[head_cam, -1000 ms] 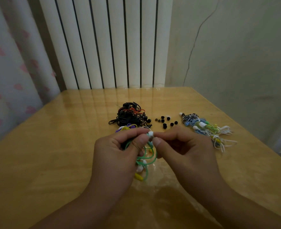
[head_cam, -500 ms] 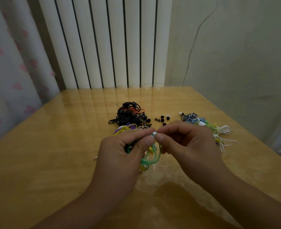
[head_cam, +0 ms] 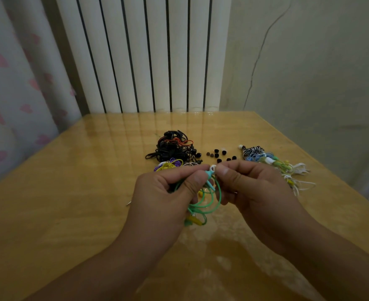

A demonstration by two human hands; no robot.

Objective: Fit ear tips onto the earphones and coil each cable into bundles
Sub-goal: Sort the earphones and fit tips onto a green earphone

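Left hand [head_cam: 166, 190] grip: closed, thumb and curled fingers holding the green earphone [head_cam: 208, 175] just below its bud, with the loops of green cable [head_cam: 209, 203] hanging from the fist above the bench [head_cam: 70, 213]. Right hand [head_cam: 251, 187] grip: closed, thumb and forefinger pinching at the white ear tip [head_cam: 213, 168], which sits on the bud end of the earphone. The two thumbs nearly meet at that point. Whether the tip is fully seated cannot be told; it is small and partly covered by the fingertips.

A yellow piece [head_cam: 193, 219] hangs among the lowest green loops, under the left hand.

Left of the left hand, a small thin metallic item [head_cam: 128, 203] lies on the bench; too small to identify.

Just behind the left hand: yellow and purple cables [head_cam: 170, 165] in a loose heap, partly hidden by the knuckles.

Behind the right hand, towards the right edge: a row of bundled earphones [head_cam: 275, 164], blue, green, white, with a black-and-white striped bundle [head_cam: 252, 149] at the far end.

Middle of the bench, between the heaps: loose black ear tips [head_cam: 219, 156], scattered, apart from each other.

Further back, left of the tips: a tangle of black cables [head_cam: 172, 148] with an orange strand in it.

Beyond the bench: white radiator [head_cam: 144, 53], a patterned curtain [head_cam: 16, 83] at left, a cracked wall [head_cam: 309, 61] at right.
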